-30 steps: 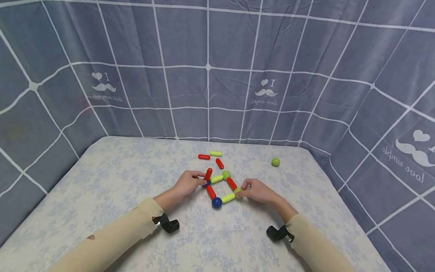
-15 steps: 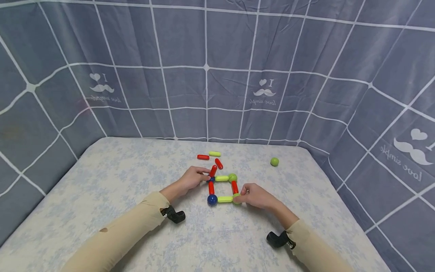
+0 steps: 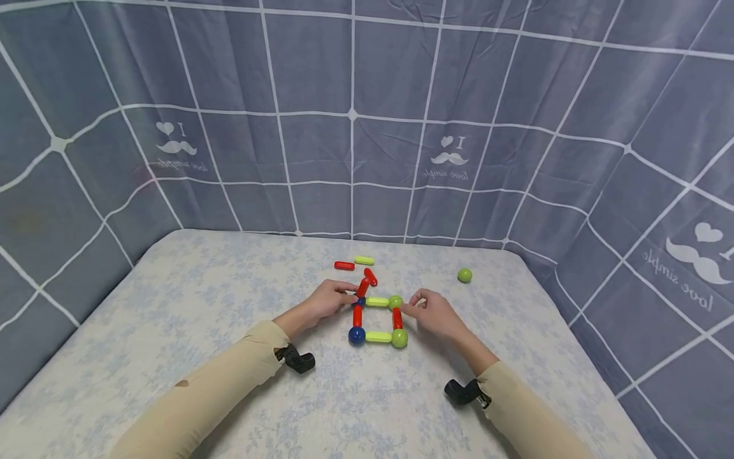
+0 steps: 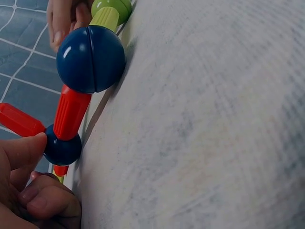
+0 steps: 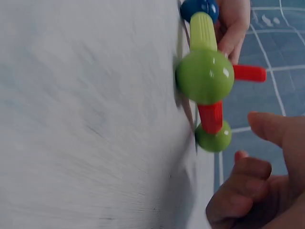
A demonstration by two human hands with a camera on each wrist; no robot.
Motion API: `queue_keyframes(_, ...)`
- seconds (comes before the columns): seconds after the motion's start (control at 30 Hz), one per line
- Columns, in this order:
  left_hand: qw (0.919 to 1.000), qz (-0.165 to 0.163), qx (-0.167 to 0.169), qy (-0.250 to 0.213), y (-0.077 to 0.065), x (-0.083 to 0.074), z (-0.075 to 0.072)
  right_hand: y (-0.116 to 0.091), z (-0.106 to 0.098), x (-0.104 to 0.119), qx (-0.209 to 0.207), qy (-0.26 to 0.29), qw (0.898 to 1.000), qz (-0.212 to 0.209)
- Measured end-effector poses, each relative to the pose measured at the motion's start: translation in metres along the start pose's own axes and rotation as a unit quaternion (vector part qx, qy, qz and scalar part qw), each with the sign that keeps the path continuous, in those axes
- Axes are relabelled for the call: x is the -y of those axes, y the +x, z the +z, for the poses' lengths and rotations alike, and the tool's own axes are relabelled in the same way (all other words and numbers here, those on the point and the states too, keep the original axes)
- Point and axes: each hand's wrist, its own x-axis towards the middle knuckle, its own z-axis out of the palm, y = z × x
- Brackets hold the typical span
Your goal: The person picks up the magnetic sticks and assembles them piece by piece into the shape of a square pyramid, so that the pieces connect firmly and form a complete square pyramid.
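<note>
Right hand [image 3: 434, 313] has shifted toward surface's [image 3: 241, 274] far edge, thumb spread from fingers; left pinches far blue ball [image 3: 359, 302]; red stick [image 3: 363, 288] points up, long axis near upright.

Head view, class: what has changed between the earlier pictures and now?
The square frame has turned clockwise, straightening in the view. The right hand has let go of the near green ball and moved up the view, to beside the far green ball. The left hand keeps its grip at the far blue ball; the loose green ball and loose lime rod lie where they were.
</note>
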Motion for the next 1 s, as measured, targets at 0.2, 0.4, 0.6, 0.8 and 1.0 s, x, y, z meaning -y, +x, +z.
queue_keyframes(0.2, 0.9999, 0.006, -0.002, -0.01, -0.001, 0.003, 0.0, 0.025, 0.004, -0.007, 0.003, 0.03, 0.999, -0.039)
queue_keyframes(0.4, 0.9998, 0.015, 0.005, -0.01, -0.001, 0.004, 0.001, 0.034, 0.006, -0.017, 0.029, 0.037, 0.998, -0.052)
queue_keyframes(0.6, 0.9993, 0.013, -0.02, -0.028, 0.003, 0.004, 0.001, 0.039, 0.005, -0.02, 0.034, 0.039, 0.998, -0.04)
queue_keyframes(0.8, 0.9968, 0.021, -0.065, -0.042, 0.014, 0.003, -0.002, 0.041, 0.004, -0.025, 0.047, 0.061, 0.996, -0.043)
queue_keyframes(1.0, 0.9949, 0.03, -0.091, -0.032, 0.031, 0.002, -0.006, 0.04, 0.003, -0.026, 0.059, 0.07, 0.995, -0.037)
